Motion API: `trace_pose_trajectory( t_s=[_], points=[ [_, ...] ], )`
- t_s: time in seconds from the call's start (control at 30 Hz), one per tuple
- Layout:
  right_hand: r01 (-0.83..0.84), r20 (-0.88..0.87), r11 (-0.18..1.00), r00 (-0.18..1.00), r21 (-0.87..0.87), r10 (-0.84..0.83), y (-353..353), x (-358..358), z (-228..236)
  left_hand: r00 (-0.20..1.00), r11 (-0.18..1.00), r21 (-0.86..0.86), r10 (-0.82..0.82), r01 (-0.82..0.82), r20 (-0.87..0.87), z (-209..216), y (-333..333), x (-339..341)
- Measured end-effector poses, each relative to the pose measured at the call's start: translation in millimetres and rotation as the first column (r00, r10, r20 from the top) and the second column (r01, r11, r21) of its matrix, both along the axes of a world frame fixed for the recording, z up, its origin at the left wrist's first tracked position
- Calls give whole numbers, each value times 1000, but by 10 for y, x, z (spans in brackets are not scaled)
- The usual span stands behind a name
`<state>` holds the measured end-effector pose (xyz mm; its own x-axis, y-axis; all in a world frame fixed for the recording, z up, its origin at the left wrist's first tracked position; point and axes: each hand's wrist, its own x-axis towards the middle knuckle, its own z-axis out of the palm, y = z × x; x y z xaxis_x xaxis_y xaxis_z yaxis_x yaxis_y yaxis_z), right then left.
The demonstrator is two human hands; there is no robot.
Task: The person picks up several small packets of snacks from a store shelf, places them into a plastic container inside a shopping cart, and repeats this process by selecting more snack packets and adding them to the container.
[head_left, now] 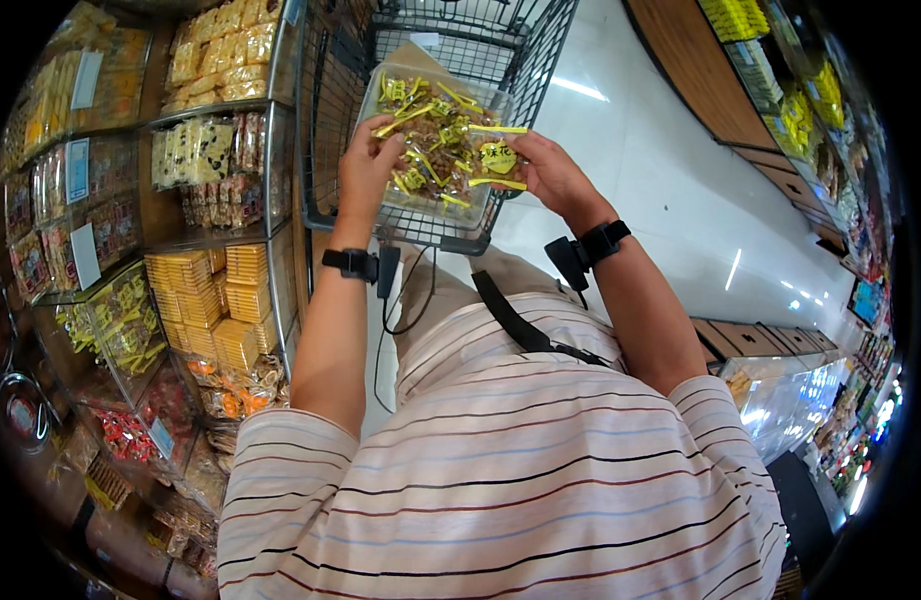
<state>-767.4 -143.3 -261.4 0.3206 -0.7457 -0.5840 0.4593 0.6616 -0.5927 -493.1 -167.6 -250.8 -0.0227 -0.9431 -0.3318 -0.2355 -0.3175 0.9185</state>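
My right hand (558, 182) pinches a small clear snack packet (495, 158) with yellow ends and a yellow label, holding it over the right side of a clear plastic bin (420, 220). Many similar snack packets (435, 140) with brown contents and yellow ends lie heaped in that bin. At the heap's left edge is my left hand (368, 172), its fingers curled and closed beside the packets. What those fingers hold, if anything, I cannot make out. The bin rests in a dark wire shopping cart (525, 60) in front of me.
To the left, shelves hold wrapped snacks, among them stacked yellow packs (215, 300) and a clear bin of yellow-ended packets (110, 320). A pale floor (640, 150) stretches right toward a wood-panelled display (700, 80). A black strap (505, 310) and cable hang at my waist.
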Motion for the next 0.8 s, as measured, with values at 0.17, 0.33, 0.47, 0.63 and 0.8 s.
trace_pose_trajectory(
  t_s=[0.17, 0.33, 0.47, 0.63, 0.8],
  points=[
    [2, 43, 1000, 999, 21, -3, -71, 216, 68, 968, 955, -296, -41, -36, -249, 107, 285, -106],
    [-3, 75, 1000, 997, 5, 3, -80, 378, 232, 965, 947, -319, -48, -38, -257, 261, 471, -144],
    [-16, 108, 1000, 994, -4, 16, -79, 418, 274, 974, 940, -340, -46, -33, -222, 341, 519, -158],
    [-45, 236, 999, 971, -12, 46, -90, 466, 461, 983, 929, -335, -179, 157, -34, 429, 537, -200],
    [-96, 50, 989, 994, -111, 102, -60, 456, 350, 939, 817, -464, -315, 342, 138, 291, 409, -281]
  ],
)
